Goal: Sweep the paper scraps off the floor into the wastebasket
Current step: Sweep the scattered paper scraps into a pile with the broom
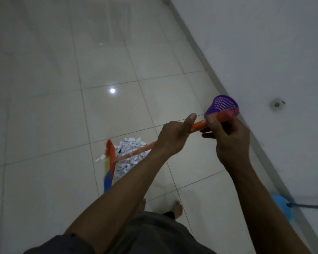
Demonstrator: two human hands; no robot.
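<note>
An orange broom handle (pixel 136 152) runs from my hands down to its head (pixel 109 162), whose bristles are orange, yellow and blue. The head rests at the left edge of a heap of white paper scraps (pixel 130 145) on the tiled floor (pixel 53 125). My left hand (pixel 174 137) grips the handle at mid length. My right hand (pixel 226 138) holds the handle's upper end. Behind that hand a purple perforated wastebasket (pixel 223 106) stands by the wall.
A white wall (pixel 264 52) with a grey skirting runs diagonally along the right. A blue dustpan (pixel 281 206) with a blue handle lies at the wall's foot, lower right. My bare feet (pixel 176 208) stand just behind the heap.
</note>
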